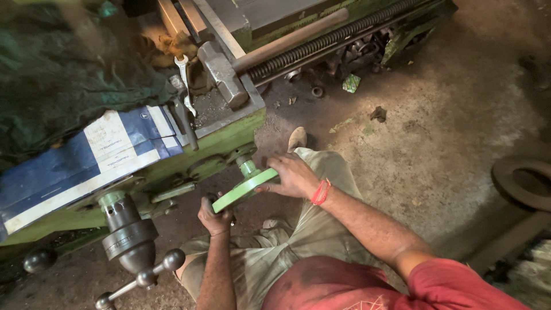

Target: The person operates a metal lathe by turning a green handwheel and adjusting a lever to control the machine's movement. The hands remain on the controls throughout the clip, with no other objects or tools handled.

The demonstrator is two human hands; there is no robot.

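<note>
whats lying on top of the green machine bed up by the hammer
On the green machine bed: a sledgehammer, a spanner, a blue and white box and a dark green cloth. Whatever lies under the cloth and box is hidden.

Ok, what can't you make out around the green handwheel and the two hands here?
Head view only:
- Handwheel face: seen edge-on.
- Its handle: buried in the left hand grip.
- Right hand fingertips: hidden behind the wheel rim.
- Machine top at left: covered by dark cloth, blurred.
- Ring on floor: cut by right edge.
</note>
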